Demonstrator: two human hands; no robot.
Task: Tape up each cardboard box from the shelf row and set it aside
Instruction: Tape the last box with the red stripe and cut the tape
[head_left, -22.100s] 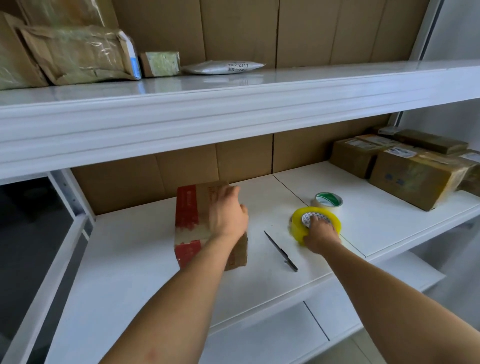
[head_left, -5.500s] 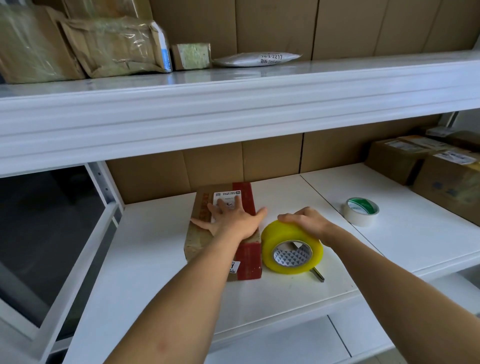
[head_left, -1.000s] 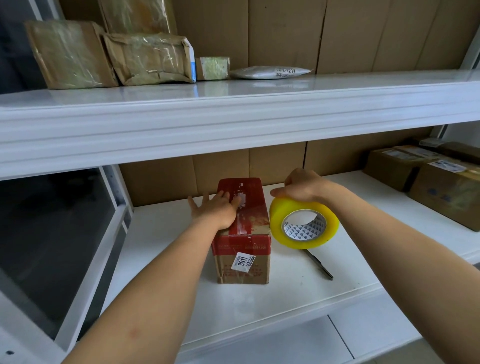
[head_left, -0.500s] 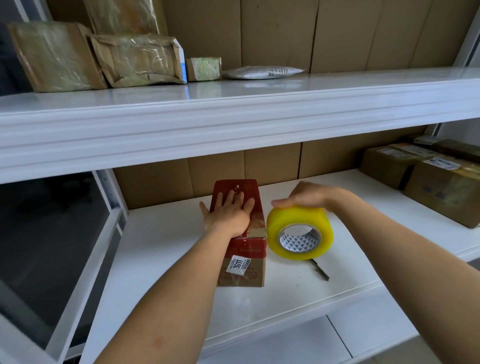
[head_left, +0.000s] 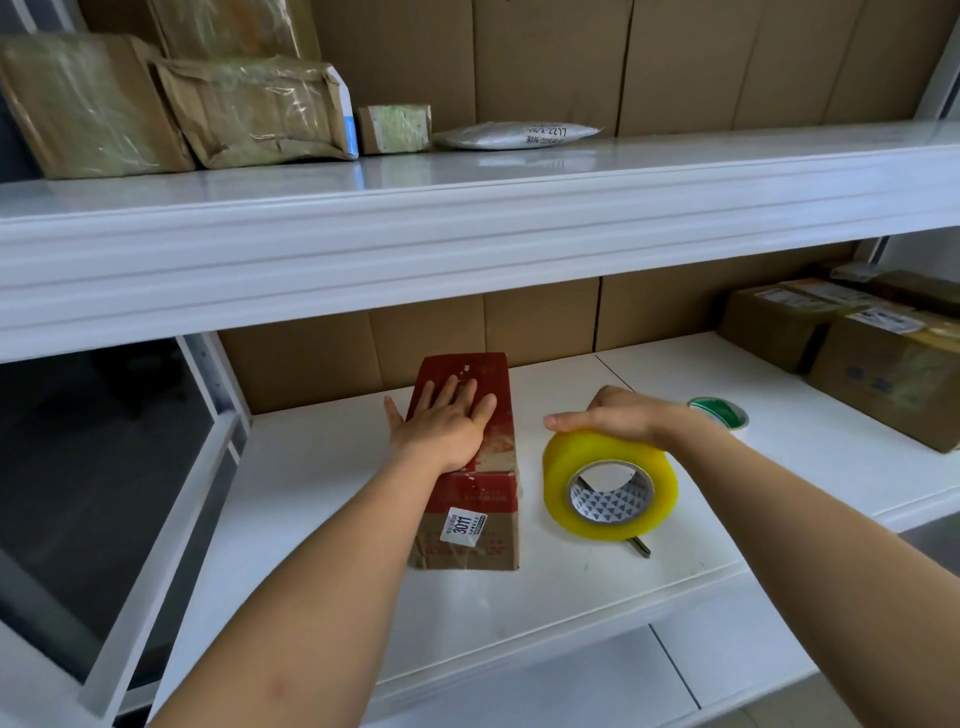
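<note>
On the white shelf (head_left: 322, 467), the left hand (head_left: 441, 426) lies flat on the box (head_left: 467, 499), the right hand (head_left: 613, 415) grips the tape (head_left: 608, 483) beside it, hiding a knife (head_left: 640, 547).

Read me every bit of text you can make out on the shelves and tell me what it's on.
"3011": white sticker on the red and brown cardboard box under the left hand.
"LL22-2217", roughly: grey plastic mailer bag, upper shelf.
Red print on the box front, labels on the brown taped boxes at right: too blurred to read.
</note>
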